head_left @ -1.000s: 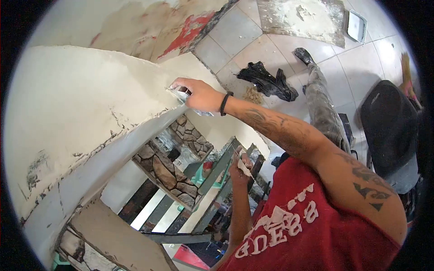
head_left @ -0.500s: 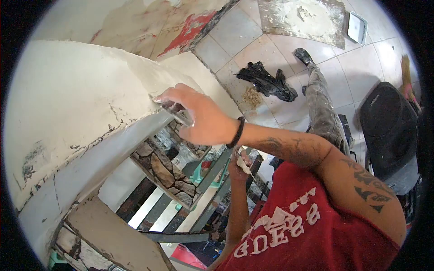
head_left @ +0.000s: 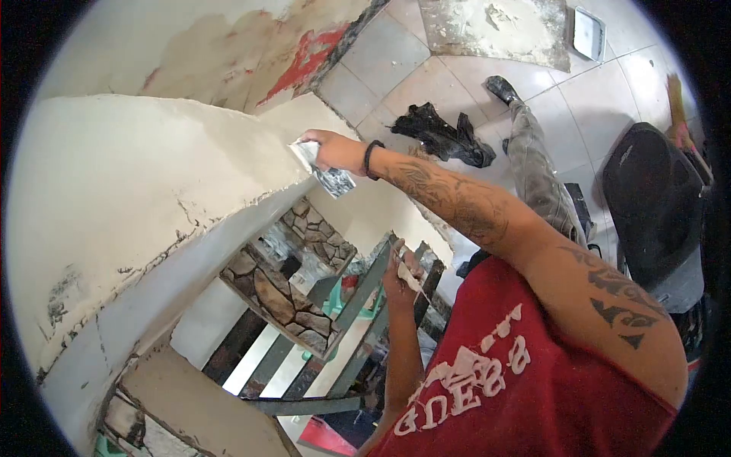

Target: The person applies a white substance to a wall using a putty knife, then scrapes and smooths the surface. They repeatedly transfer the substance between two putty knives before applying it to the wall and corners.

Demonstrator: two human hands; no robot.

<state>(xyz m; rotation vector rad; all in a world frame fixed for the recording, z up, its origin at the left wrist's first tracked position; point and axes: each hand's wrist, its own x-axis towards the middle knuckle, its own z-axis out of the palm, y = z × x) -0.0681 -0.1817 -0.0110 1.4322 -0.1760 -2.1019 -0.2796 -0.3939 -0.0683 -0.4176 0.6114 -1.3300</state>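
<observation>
My right hand (head_left: 335, 151) grips a flat scraper (head_left: 333, 181), its metal blade smeared with white. The scraper is at the edge of a pale plastered ledge (head_left: 167, 152), near its corner. Lower down, my left hand (head_left: 402, 274) is closed round a thin plaster-smeared tool (head_left: 410, 281), seen nearly edge-on, with a white lump on it. The fingers hide most of its handle.
Stone-patterned panels (head_left: 274, 293) and dark slats (head_left: 358, 293) lie below the ledge. A black cloth (head_left: 445, 135), a plaster-covered board (head_left: 499, 30) and a white tray (head_left: 588, 34) are on the tiled floor. A black chair-like object (head_left: 647, 183) stands at the right.
My right hand has moved away from my body and turned, so the scraper's blade face now shows. My left hand has barely moved. The view has shifted slightly.
</observation>
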